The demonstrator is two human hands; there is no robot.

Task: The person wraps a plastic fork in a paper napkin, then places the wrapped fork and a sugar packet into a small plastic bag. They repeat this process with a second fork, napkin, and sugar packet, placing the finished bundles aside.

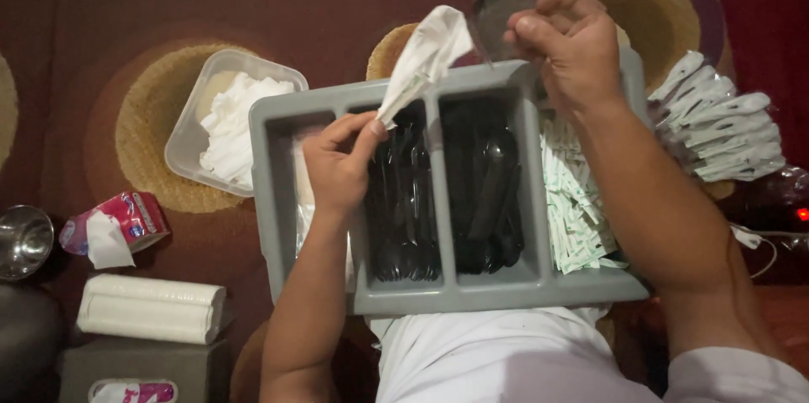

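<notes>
A grey cutlery tray (274,192) with several compartments rests on my lap. Its middle compartments hold black plastic cutlery (484,201), and the right one holds small white-and-green paper packets (577,217). My left hand (337,167) pinches the lower end of a folded white napkin (425,53) above the tray. My right hand (573,53), over the tray's far right corner, holds a thin clear plastic sleeve (506,15).
A clear tub of white napkins (223,120) stands left of the tray. Wrapped white cutlery sets (720,125) lie at the right. A red tissue pack (126,222), a steel bowl (24,239) and a white napkin stack (152,306) sit at the lower left.
</notes>
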